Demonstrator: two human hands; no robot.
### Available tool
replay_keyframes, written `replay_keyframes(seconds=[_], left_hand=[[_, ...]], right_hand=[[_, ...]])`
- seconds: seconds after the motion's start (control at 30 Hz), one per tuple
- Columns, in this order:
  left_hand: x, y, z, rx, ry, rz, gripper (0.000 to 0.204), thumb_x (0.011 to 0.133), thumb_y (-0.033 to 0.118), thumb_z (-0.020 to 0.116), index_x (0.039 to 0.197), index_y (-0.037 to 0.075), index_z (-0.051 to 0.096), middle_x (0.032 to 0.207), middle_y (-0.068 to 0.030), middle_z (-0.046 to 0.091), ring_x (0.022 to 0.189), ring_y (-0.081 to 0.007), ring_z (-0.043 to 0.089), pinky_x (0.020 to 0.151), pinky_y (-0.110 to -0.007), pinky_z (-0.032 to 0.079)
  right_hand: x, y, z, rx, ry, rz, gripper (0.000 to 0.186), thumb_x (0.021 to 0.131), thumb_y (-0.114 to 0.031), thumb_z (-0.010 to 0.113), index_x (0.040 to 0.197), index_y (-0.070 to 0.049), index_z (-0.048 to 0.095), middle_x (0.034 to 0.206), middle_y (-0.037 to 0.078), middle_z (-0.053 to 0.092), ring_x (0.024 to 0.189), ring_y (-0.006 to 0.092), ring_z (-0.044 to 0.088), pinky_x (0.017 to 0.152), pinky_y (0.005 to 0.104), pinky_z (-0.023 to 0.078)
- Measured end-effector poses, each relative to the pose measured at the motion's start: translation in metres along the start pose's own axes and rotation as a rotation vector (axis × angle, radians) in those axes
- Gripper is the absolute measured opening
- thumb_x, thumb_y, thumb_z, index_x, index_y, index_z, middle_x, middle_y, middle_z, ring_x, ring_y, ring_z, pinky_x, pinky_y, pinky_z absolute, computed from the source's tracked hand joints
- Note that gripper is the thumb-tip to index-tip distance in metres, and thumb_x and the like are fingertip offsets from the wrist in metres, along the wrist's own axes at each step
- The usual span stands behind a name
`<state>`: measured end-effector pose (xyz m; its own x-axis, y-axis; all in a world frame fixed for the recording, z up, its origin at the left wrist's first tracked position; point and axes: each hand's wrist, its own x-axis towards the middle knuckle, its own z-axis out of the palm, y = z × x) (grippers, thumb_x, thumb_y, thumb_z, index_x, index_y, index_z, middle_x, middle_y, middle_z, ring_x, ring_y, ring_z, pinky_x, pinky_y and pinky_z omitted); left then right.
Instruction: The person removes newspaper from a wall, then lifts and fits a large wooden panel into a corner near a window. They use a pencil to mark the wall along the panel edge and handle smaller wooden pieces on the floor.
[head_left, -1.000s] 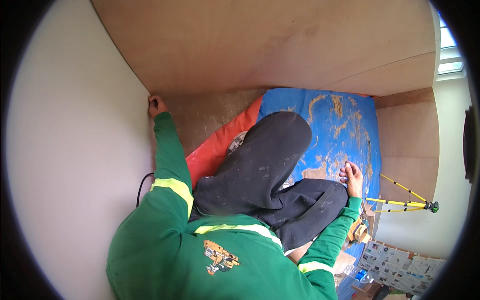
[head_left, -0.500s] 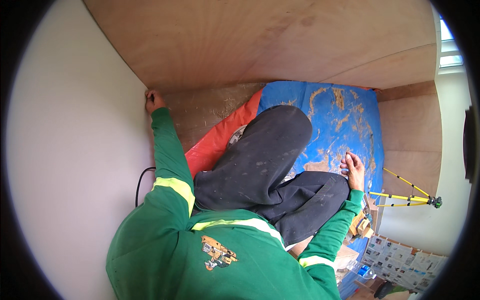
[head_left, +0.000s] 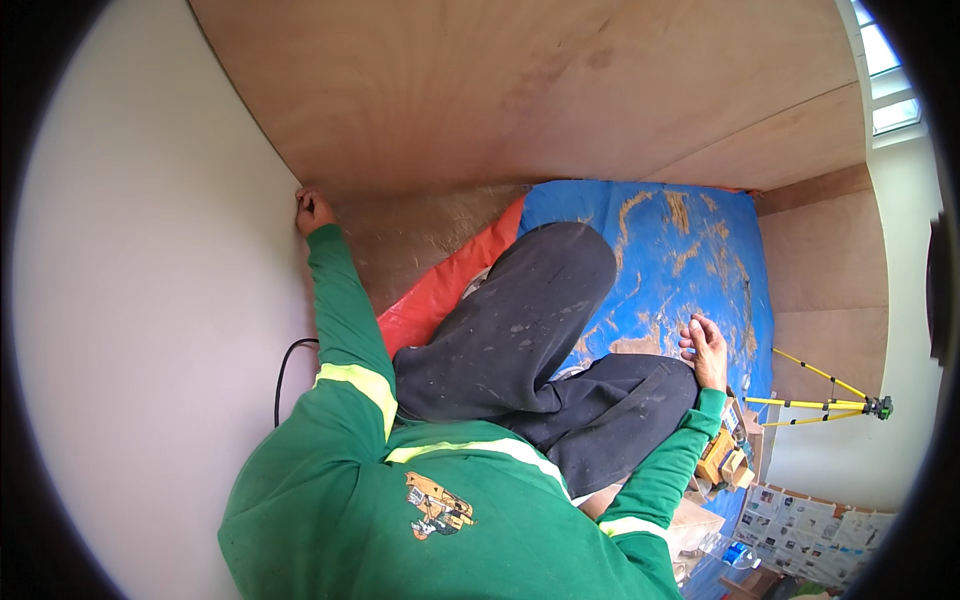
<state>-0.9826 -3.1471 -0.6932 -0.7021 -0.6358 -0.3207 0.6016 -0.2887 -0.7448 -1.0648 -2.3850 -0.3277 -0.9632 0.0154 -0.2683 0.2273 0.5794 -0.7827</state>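
Bright, even daylight; source looks to be window (head_left: 880,70) at upper right, slightly blown out. White wall (head_left: 140,330) at left evenly lit, no glare. Soft shadows only, under person's legs on blue tarp (head_left: 690,250). Focus sharp at centre. Strong fisheye bend: plywood panel (head_left: 520,90) edges curve; black vignette rings frame.

One head-worn fisheye looks steeply down along the person's own torso (edges bending), close to the plywood wall (head_left: 520,90).
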Motion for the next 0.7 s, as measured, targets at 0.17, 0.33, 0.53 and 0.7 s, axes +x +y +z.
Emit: replay_keyframes(seconds=[0.17,0.33,0.53,0.7], left_hand=[[-0.012,-0.015,0.018,-0.014,-0.050,-0.208,0.010,0.109,0.004,0.046,0.115,0.002,0.054,0.098,-0.0129,0.060,0.086,-0.0231,0.061,0.061,-0.030,0.042],[-0.037,-0.054,0.048,0.020,-0.115,-0.270,0.008,0.108,0.003,0.050,0.114,0.001,0.054,0.098,-0.0127,0.058,0.086,-0.0230,0.060,0.061,-0.030,0.043],[-0.108,-0.145,0.106,0.202,-0.337,-0.364,0.031,0.104,-0.001,0.052,0.135,-0.004,0.052,0.106,-0.0134,0.058,0.083,-0.0209,0.058,0.062,-0.029,0.046],[-0.151,-0.135,0.088,0.854,-0.431,-0.346,0.051,0.099,-0.002,0.056,0.148,-0.007,0.046,0.109,-0.0143,0.061,0.083,-0.0177,0.059,0.067,-0.027,0.052]], right_hand=[[0.001,0.002,0.000,0.003,0.001,-0.031,0.057,0.103,-0.039,0.070,0.141,0.002,0.059,0.104,0.008,0.070,0.083,0.0107,0.064,0.067,0.0233,0.052],[0.003,0.003,-0.001,0.059,-0.014,-0.055,0.056,0.103,-0.038,0.070,0.140,0.002,0.060,0.104,0.007,0.070,0.083,0.0102,0.064,0.067,0.0233,0.052],[0.001,0.002,-0.001,0.120,-0.025,-0.090,0.051,0.105,-0.035,0.069,0.140,0.001,0.060,0.104,0.004,0.070,0.084,0.0078,0.063,0.068,0.0214,0.051],[-0.002,-0.004,0.001,0.109,-0.034,-0.108,0.056,0.104,-0.040,0.069,0.142,0.000,0.060,0.105,0.003,0.071,0.087,0.0078,0.064,0.071,0.0218,0.052]])
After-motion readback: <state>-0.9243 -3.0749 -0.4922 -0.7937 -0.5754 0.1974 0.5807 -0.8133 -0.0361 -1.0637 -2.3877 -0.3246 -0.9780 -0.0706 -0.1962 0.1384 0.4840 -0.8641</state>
